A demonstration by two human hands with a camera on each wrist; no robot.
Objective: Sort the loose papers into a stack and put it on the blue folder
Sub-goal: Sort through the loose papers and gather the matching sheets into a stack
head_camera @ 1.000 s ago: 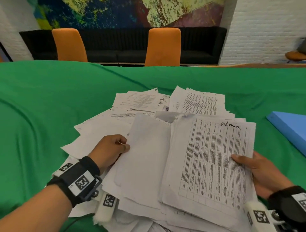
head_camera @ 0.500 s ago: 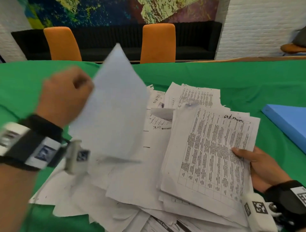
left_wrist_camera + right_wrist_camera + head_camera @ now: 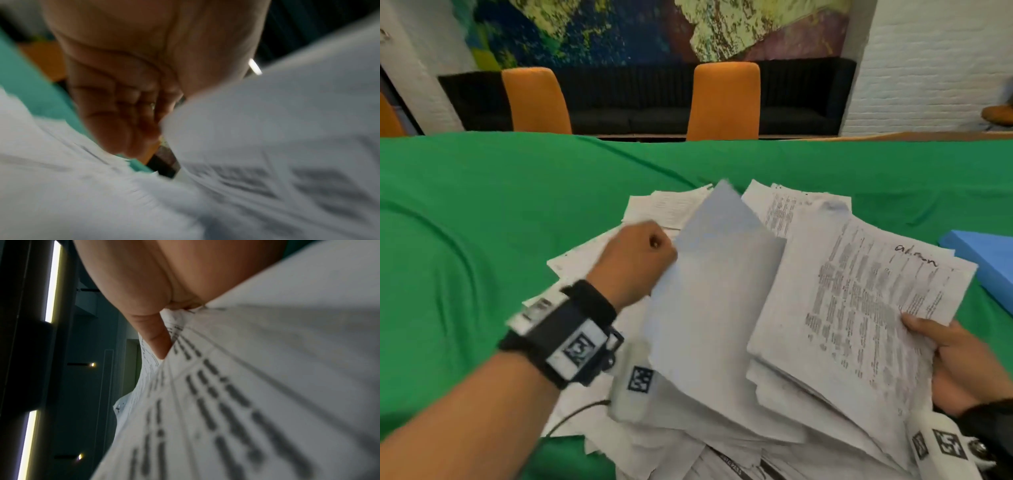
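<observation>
A heap of loose white papers (image 3: 661, 425) covers the middle of the green table. My left hand (image 3: 643, 257) pinches the edge of a blank sheet (image 3: 719, 291) and holds it tilted up over the heap; in the left wrist view my curled fingers (image 3: 123, 113) meet that sheet (image 3: 267, 121). My right hand (image 3: 959, 359) grips a thick stack of printed pages (image 3: 866, 308) at its right edge, thumb on top; the top page carries a handwritten word. The right wrist view shows the thumb (image 3: 156, 337) pressing on the printed stack (image 3: 246, 402). The blue folder (image 3: 989, 263) lies at the right edge.
A green cloth (image 3: 482, 257) covers the table, with bare cloth to the left and behind the heap. Two orange chairs (image 3: 722, 99) and a black sofa (image 3: 630, 102) stand beyond the far edge. More printed sheets (image 3: 784, 209) lie at the back of the heap.
My left hand lifted a blank sheet off the heap, raised it high, and has now brought it down and right toward the stack held by my right hand, which stayed in place.
</observation>
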